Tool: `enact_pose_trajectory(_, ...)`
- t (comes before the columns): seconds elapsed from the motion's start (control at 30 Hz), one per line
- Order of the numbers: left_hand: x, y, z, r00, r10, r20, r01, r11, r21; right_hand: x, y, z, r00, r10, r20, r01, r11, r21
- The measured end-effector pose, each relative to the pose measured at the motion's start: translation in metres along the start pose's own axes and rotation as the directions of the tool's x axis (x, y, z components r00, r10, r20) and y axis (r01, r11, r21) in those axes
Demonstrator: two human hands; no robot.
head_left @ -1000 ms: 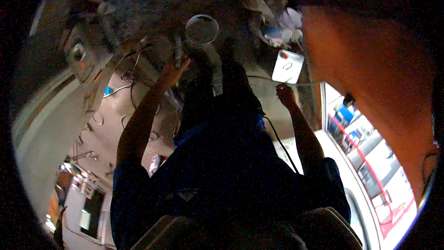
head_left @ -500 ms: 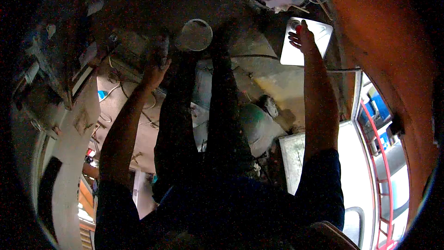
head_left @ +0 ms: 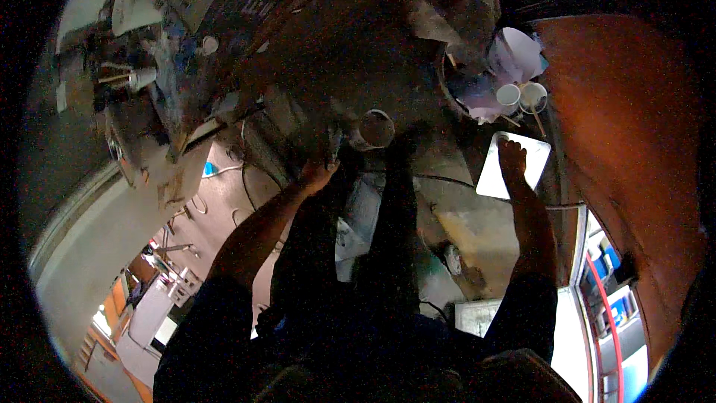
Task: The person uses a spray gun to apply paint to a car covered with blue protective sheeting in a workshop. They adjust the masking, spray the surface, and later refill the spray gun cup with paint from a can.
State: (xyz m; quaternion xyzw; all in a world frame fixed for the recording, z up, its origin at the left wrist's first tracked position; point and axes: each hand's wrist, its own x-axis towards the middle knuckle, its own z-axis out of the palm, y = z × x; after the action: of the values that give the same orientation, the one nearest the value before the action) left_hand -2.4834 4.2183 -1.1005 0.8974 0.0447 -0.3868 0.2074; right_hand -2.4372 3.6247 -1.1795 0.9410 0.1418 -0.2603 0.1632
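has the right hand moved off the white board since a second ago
No. The right hand still rests on the white board; the camera shifted, but hand and board stay together.

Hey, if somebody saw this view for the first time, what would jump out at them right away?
Probably the flat white panel at right, bright against the dim clutter, with the right hand laid on it. Next, the round white-rimmed cup at centre, just right of the left hand, and two small white cups above the panel.
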Motion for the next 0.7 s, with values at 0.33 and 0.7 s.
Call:
enact_pose_trajectory(0.33,0.008,-0.065,0.002,0.998,-0.008,-0.069,0.004,0.998,-0.061,0.109,-0.109,-0.387,0.878,-0.095,-0.468,0.265,0.913,0.311)
enact_pose_trajectory(0.7,0.019,-0.153,0.031,0.998,0.028,-0.056,-0.046,0.938,-0.345,0.189,-0.171,-0.523,0.753,0.37,-0.544,0.252,0.601,0.758)
